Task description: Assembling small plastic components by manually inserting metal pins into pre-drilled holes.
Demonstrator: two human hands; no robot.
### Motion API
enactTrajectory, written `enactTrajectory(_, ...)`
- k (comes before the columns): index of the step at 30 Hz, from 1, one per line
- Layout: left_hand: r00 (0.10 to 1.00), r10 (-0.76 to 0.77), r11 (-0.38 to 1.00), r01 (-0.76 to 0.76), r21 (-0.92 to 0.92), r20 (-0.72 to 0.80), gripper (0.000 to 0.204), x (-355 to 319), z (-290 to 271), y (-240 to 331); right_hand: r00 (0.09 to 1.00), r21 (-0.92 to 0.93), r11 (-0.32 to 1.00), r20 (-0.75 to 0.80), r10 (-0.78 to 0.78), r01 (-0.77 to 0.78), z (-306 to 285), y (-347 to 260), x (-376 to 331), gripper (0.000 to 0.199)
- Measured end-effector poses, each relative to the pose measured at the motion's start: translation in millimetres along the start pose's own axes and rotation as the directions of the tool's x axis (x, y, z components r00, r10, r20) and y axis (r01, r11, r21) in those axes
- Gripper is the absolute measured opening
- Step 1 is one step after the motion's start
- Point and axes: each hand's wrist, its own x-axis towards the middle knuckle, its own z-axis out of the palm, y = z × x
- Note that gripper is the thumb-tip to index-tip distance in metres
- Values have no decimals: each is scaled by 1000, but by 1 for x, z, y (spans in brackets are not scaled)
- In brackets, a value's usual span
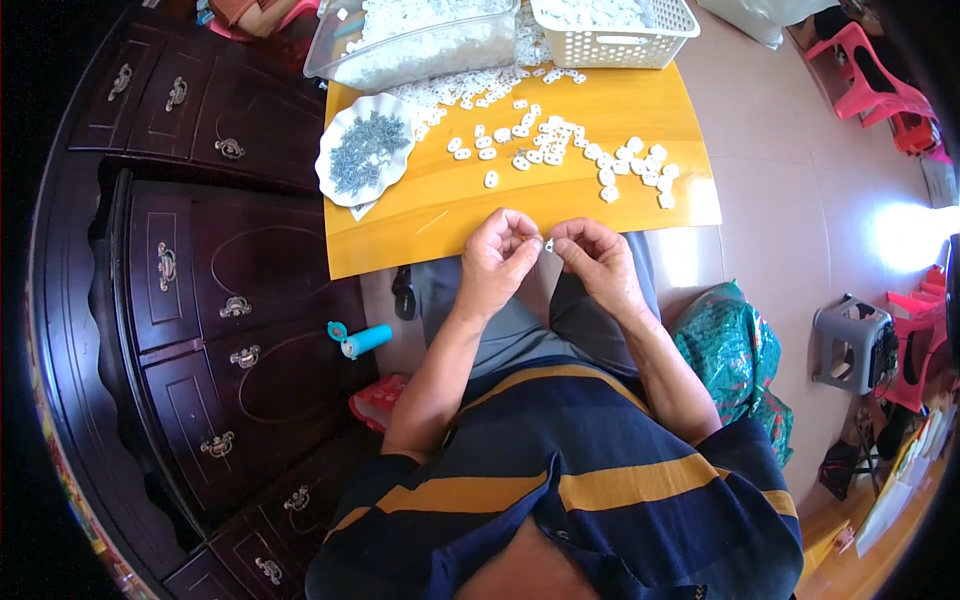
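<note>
Just off the near edge of the yellow wooden table point(400, 245), both my hands meet over my lap. A small white plastic piece point(549, 245) shows between the fingertips; its exact kind is too small to make out. My right hand point(600, 262) pinches it between thumb and forefinger. My left hand point(500, 255) is closed in a pinch right beside it, and what its fingertips hold is hidden. Ahead of the hands lie loose white two-holed plastic pieces point(491, 179). On the left stands a white scalloped dish point(402, 172) with many small grey metal parts point(365, 150).
A clear plastic bin point(335, 70) and a cream perforated basket point(610, 52), both full of white pieces, stand at the table's far side. Dark drawers point(265, 250) line the left. A green bag point(725, 345) and a grey stool point(848, 340) sit right. Another person's arm point(262, 18) shows far left.
</note>
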Motion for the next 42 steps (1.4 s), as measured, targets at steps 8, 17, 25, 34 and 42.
enactTrajectory(8,1000,4,1000,-4,-6,13,12,1,1,0,1000,89,996,13,-8,6,1,-4,2,14)
enactTrajectory(17,999,30,997,-33,72,32,16,4,2,3,995,2,998,-71,-63,63,3,1,1,9)
enactTrajectory(25,998,57,974,-59,217,13,18,5,6,5,969,-235,955,-122,-215,183,6,-8,-2,9)
enactTrajectory(34,994,97,964,-107,243,56,15,11,4,7,988,-89,988,-81,-135,128,3,11,1,20)
enactTrajectory(42,993,33,990,-47,132,110,25,15,-7,17,975,-62,984,-138,-177,170,6,1,3,17)
